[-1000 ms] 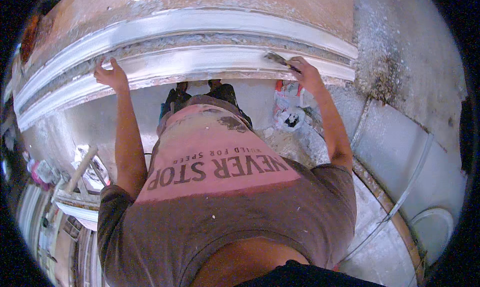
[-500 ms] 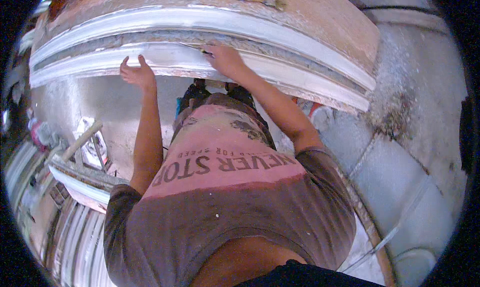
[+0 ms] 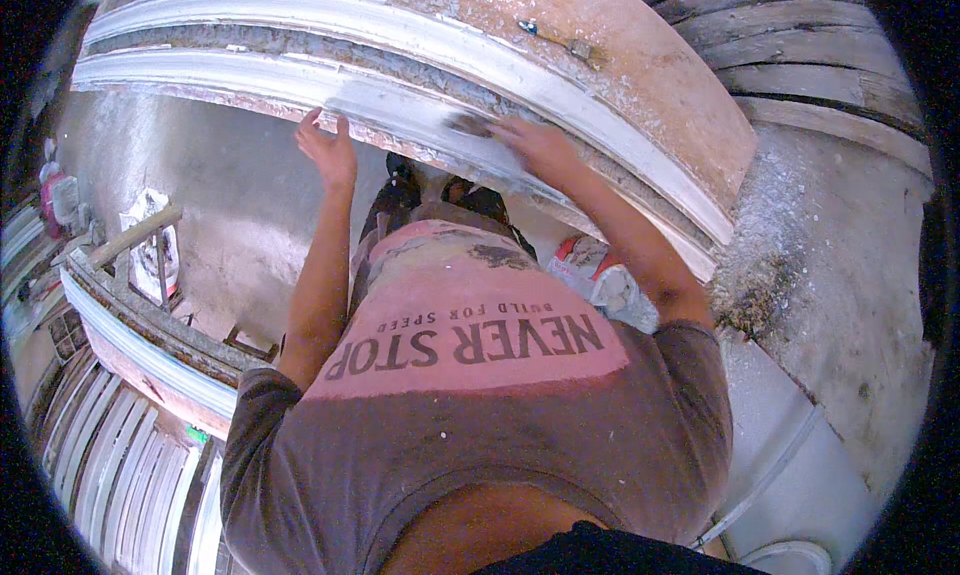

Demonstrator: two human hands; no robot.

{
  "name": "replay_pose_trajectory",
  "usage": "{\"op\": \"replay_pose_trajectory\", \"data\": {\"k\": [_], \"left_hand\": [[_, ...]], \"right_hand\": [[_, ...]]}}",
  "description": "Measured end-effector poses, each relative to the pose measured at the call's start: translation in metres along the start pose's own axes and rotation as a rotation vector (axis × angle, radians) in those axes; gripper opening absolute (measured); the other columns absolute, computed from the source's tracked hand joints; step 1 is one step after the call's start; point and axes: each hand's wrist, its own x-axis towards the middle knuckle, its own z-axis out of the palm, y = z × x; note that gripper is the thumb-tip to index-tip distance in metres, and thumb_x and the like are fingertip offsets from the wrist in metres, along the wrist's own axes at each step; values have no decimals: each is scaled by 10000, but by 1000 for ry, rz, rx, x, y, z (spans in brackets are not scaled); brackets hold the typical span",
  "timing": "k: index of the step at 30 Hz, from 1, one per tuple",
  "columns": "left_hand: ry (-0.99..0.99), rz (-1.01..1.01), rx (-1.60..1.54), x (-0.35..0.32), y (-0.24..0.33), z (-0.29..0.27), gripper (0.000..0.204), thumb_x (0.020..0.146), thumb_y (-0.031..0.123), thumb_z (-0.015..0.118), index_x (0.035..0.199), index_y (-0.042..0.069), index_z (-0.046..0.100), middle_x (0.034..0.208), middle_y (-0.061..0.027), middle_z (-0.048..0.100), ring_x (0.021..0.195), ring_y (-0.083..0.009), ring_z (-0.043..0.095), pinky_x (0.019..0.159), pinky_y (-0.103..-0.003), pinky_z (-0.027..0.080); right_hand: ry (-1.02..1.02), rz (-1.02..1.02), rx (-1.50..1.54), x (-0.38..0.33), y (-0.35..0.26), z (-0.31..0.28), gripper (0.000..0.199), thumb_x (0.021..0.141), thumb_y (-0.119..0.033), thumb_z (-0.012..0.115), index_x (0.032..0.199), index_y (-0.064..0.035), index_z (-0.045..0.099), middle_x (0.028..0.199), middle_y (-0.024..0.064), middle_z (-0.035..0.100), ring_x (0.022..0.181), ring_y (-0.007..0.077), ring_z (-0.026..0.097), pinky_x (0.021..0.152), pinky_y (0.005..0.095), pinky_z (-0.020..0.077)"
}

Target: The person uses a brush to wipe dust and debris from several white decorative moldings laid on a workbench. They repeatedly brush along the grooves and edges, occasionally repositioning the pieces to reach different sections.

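Note:
Two long white plaster-like mouldings lie side by side on a reddish-brown board [image 3: 650, 70], with a grey rough strip between them. Over the near moulding [image 3: 390, 105], my right hand [image 3: 545, 153] grips a small hand tool [image 3: 468, 125]. Its dark head is smeared by motion, so its exact kind is unclear. My left hand [image 3: 328, 153] hovers at that moulding's front edge, fingers apart and holding nothing. Beyond them runs the far moulding [image 3: 400, 27]. A paintbrush [image 3: 565, 43] with a blue handle end rests on the board behind it.
Grey planks [image 3: 800, 50] lie at the far right. A red-and-white bag [image 3: 590, 267] sits on the floor below my right forearm. At the left, a wooden stand [image 3: 135, 237] carries another moulding [image 3: 150, 340], near several stacked white strips [image 3: 115, 465].
My view has turned and shifted, so the mouldings slope down to the right. My right hand has moved rightward along the near moulding with the tool. My left hand stays at its edge.

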Motion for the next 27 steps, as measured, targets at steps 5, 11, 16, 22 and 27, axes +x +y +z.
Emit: {"op": "replay_pose_trajectory", "data": {"k": [5, 11, 16, 22, 27], "left_hand": [[-18, -3, -83, 23, 12, 0, 481, 793, 128, 736, 1208, 56, 503, 1149, -158, 487, 1092, -326, 463, 990, -479, 320], [90, -64, -52, 38, -52, -22, 453, 786, 125, 736, 1183, 65, 527, 1099, -130, 509, 1042, -301, 461, 985, -461, 314], [171, -71, -140, 38, -96, -47, 437, 790, 144, 733, 1172, 66, 537, 1087, -128, 515, 1045, -301, 461, 977, -461, 320], [40, -100, -171, 48, -91, -51, 455, 797, 165, 734, 1190, 64, 528, 1141, -133, 517, 1069, -297, 461, 991, -456, 323], [-61, -120, -156, 63, -56, -46, 458, 808, 163, 731, 1201, 62, 519, 1162, -143, 508, 1094, -306, 459, 1013, -458, 320]], "right_hand": [[214, -39, -14, 179, -72, 1, 362, 903, -178, 522, 1258, -165, 592, 1168, 100, 595, 943, 297, 649, 790, 421, 553], [138, 34, -57, 105, -63, -20, 456, 910, -199, 571, 1352, -313, 546, 1173, 138, 596, 1078, 321, 602, 844, 430, 533], [114, 245, -83, -18, -25, 21, 600, 871, -43, 578, 1352, -398, 526, 1257, 154, 565, 1077, 363, 595, 827, 420, 539], [225, 193, -126, 90, -44, 44, 509, 896, -70, 540, 1332, -331, 554, 1246, 138, 557, 1051, 324, 618, 805, 413, 560], [194, 189, 56, 174, -113, -15, 331, 973, -292, 494, 1283, -226, 592, 1205, 206, 560, 1013, 395, 618, 817, 480, 539]]}}
